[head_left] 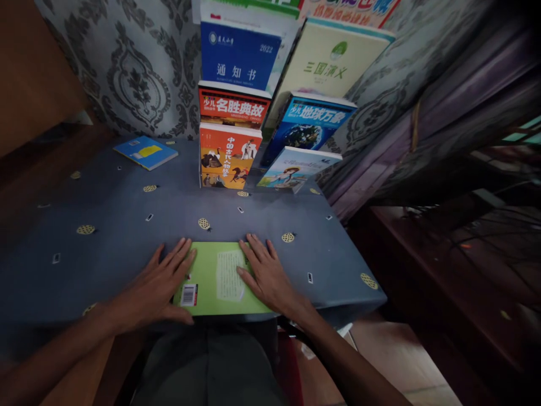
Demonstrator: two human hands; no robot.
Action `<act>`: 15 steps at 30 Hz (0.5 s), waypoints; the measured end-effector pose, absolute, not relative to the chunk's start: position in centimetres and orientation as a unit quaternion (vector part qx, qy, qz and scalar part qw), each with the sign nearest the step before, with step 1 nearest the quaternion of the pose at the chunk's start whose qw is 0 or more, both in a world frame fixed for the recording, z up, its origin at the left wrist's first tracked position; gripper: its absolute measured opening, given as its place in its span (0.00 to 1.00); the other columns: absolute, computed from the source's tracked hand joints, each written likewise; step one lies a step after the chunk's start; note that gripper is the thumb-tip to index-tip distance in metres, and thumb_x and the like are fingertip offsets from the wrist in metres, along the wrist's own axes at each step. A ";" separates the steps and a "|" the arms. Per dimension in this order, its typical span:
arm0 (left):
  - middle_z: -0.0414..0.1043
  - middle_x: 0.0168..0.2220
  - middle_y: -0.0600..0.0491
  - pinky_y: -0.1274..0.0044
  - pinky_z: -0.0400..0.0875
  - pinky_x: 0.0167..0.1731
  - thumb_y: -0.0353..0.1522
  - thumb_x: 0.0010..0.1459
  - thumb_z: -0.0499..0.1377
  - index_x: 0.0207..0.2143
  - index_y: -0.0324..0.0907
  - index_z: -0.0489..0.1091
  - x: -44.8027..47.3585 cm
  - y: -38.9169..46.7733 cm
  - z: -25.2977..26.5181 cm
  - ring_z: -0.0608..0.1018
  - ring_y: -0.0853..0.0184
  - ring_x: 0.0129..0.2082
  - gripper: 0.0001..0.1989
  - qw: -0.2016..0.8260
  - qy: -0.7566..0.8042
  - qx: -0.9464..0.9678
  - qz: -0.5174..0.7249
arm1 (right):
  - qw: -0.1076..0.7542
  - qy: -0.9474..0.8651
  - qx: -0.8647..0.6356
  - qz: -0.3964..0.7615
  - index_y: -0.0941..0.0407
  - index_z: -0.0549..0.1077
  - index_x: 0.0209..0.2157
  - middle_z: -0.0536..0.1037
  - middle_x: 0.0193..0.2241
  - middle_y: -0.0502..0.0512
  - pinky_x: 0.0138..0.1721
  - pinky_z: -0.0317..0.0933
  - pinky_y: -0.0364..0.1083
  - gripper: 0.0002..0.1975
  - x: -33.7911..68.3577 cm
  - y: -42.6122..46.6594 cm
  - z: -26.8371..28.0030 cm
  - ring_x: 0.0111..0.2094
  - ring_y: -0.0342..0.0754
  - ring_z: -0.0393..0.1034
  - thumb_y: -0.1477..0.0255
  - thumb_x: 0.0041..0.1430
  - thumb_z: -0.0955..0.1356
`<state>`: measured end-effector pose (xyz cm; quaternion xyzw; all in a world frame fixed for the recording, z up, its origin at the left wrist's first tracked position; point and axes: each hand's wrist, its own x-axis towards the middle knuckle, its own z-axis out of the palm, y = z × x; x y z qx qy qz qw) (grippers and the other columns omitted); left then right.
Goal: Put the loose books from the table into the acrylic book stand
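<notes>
A green book [207,282] lies flat at the table's near edge, its barcode and a pale block of small text facing up. My left hand [158,285] rests along the book's left side, fingers stretched out and the thumb by its lower left corner. Over the right part of the cover lies my right hand [268,276], flat with its fingers spread, hiding that end of the book. Neither hand is closed around anything.
Two leaning stacks of books stand farther back, an orange book [230,158] fronting the left one and a light blue book [296,167] the right. A blue and yellow book [146,152] lies back left. Patterned curtain [137,79] hangs behind the table [118,248].
</notes>
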<state>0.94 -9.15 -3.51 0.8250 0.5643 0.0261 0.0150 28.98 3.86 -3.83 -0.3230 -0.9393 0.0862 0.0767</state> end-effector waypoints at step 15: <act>0.50 0.69 0.36 0.55 0.43 0.65 0.44 0.63 0.55 0.72 0.42 0.33 0.2 -10.8 -5.1 0.56 0.46 0.68 0.44 -0.030 0.518 0.851 0.075 | 0.056 -0.974 -0.190 0.109 0.53 0.28 0.70 0.44 0.71 0.65 0.68 0.44 0.67 0.54 35.3 1.0 -2.8 0.72 0.61 0.37 0.57 0.60 0.70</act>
